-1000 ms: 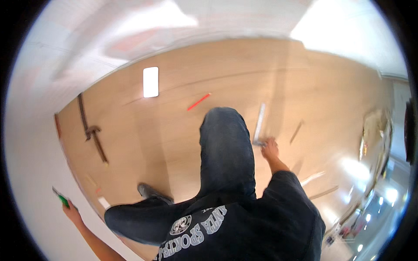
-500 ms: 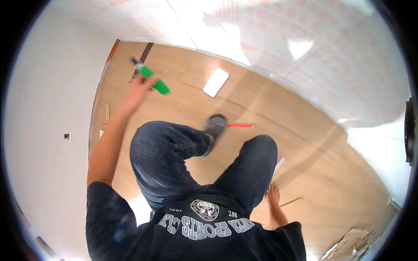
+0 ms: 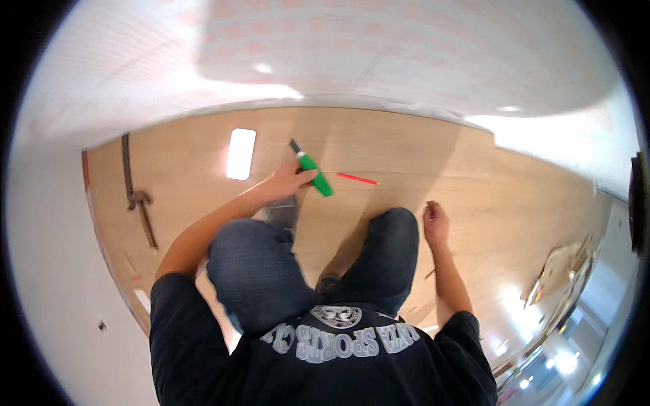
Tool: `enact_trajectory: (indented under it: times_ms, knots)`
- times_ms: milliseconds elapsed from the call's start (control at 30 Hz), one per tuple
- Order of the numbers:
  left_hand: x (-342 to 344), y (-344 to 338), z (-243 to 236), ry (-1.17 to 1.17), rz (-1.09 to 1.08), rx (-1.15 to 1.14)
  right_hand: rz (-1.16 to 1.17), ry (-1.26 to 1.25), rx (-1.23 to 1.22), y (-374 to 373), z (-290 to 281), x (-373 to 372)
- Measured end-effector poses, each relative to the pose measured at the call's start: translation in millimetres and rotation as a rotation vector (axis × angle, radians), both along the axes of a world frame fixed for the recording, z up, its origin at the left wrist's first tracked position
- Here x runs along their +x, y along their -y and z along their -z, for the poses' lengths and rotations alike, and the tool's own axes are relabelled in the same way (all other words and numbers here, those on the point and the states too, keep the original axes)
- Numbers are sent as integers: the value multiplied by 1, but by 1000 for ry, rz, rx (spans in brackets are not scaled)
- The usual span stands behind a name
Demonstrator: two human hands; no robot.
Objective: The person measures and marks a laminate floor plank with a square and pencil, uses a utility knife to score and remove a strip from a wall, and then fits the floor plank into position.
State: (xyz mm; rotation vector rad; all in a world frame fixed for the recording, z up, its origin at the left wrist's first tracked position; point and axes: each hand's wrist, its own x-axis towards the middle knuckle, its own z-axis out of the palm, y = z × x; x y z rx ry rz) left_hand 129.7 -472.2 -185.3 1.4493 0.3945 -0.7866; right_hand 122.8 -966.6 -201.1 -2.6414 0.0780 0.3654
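My left hand (image 3: 290, 181) is closed around a green-handled tool (image 3: 311, 172) with a short metal end, held above the floor with that end pointing away from me. Just right of the tool, a red pencil (image 3: 357, 178) lies on the wood floor. My right hand (image 3: 436, 220) hangs beyond my right knee with its fingers curled in. Whatever it may hold is too small to make out. A white rounded rectangular thing (image 3: 241, 154) lies to the left of the tool, beyond my left forearm.
On the left of the wood floor (image 3: 393, 145) rests a hammer (image 3: 143, 220), beside a dark strip (image 3: 127, 162). White walls close off the far and left sides. Cardboard-like scraps (image 3: 552, 271) lie at the right. My bent knees stand between my arms.
My left hand has carried the green-handled tool from the far left to the middle, near the pencil. My right hand has moved forward past the knee. The view has turned.
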Motion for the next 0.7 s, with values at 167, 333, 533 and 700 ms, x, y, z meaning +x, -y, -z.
enact_trajectory:
  times_ms: [167, 333, 533, 700]
  knots:
    - [-6, -49, -24, 25, -67, 85, 126, -220, -203, 92, 117, -173]
    - [-47, -100, -31, -65, -291, 361, 76, -392, -173, 60, 145, -257]
    - [-13, -29, -102, -37, -265, 256, 147, -239, -128, 124, 135, -226]
    - [51, 61, -64, -59, -19, 348, 302, 4, -289, 219, 116, -123]
